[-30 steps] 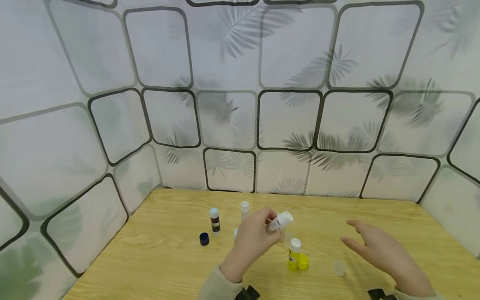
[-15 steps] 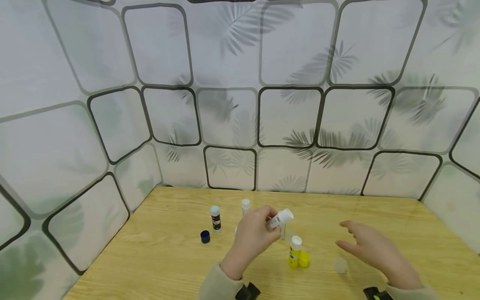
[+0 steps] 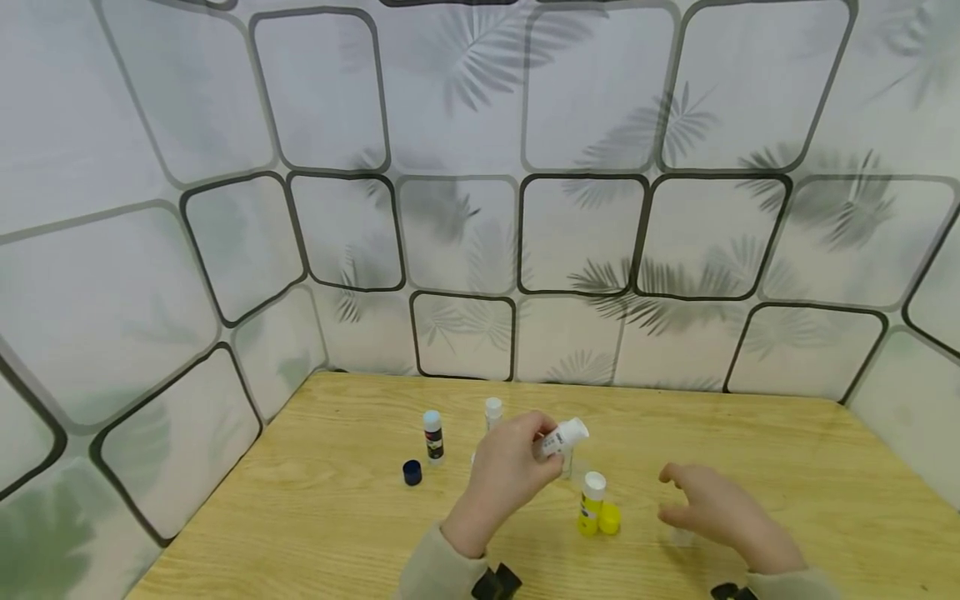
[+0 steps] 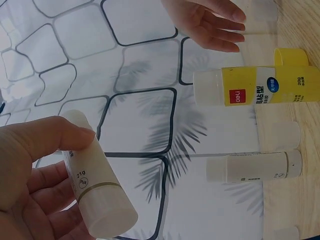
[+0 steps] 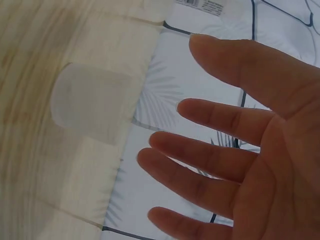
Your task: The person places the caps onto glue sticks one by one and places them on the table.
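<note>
My left hand [image 3: 501,471] holds a white glue stick [image 4: 100,182] tilted above the table, pinched between thumb and fingers. Its broad, paler end points up and to the right in the head view. My right hand [image 3: 720,512] holds nothing; its fingers are spread and relaxed, as the right wrist view shows. Close by the right fingertips, a translucent whitish cap [image 5: 92,102] stands on the wooden table. Between the hands stands a yellow glue stick [image 3: 589,507] with a white top, its yellow cap [image 3: 610,519] beside it.
Behind the left hand stand a dark-labelled glue stick [image 3: 433,437] and a white-topped one [image 3: 492,412], with a dark blue cap [image 3: 412,472] to the left. Another white glue stick [image 4: 255,167] stands near the yellow one. A patterned curtain [image 3: 465,233] borders the table [image 3: 330,508].
My right hand has moved left and slightly down, now over the translucent cap in the head view. The left hand keeps its grip on the white glue stick, almost unmoved.
</note>
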`<action>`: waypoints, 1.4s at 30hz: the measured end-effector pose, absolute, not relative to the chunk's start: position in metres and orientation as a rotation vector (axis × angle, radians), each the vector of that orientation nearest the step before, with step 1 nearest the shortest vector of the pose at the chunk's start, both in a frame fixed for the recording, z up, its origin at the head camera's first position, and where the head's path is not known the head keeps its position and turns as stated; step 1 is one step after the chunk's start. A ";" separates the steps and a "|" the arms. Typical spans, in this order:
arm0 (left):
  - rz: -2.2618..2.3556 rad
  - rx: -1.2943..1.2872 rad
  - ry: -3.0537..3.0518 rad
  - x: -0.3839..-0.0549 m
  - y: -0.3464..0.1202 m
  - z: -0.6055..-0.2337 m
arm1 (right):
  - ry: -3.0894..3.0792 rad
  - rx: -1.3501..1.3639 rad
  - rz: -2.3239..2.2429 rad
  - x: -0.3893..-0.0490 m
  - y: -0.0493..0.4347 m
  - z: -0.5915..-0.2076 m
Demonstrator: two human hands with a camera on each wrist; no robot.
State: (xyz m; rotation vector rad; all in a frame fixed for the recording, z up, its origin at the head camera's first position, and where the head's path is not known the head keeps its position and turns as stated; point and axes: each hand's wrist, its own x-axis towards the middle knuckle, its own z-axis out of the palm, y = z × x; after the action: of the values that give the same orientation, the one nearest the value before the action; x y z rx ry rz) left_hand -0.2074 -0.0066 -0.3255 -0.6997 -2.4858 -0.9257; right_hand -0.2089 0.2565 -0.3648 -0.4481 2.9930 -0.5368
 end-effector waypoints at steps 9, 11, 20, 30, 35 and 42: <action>-0.916 -0.719 -2.464 -0.207 -0.007 -0.325 | 2.934 -0.460 -0.592 -0.212 0.257 -0.376; -0.913 -0.723 -2.462 -0.207 -0.007 -0.325 | 2.926 -0.453 -0.596 -0.213 0.258 -0.378; -0.909 -0.733 -2.456 -0.207 -0.007 -0.326 | 2.925 -0.450 -0.602 -0.212 0.258 -0.382; -0.899 -0.733 -2.451 -0.207 -0.007 -0.326 | 2.923 -0.425 -0.601 -0.211 0.255 -0.384; -0.904 -0.728 -2.457 -0.208 -0.007 -0.326 | 2.896 -0.412 -0.618 -0.212 0.255 -0.385; -0.904 -0.728 -2.462 -0.208 -0.007 -0.326 | 2.883 -0.433 -0.606 -0.211 0.255 -0.388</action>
State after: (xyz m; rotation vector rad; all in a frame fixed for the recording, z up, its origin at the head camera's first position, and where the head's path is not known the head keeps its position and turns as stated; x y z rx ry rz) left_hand -0.2079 -0.0072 -0.3262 -0.7279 -2.4619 -0.9041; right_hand -0.2113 0.2547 -0.3877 -0.4330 2.8827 -0.6056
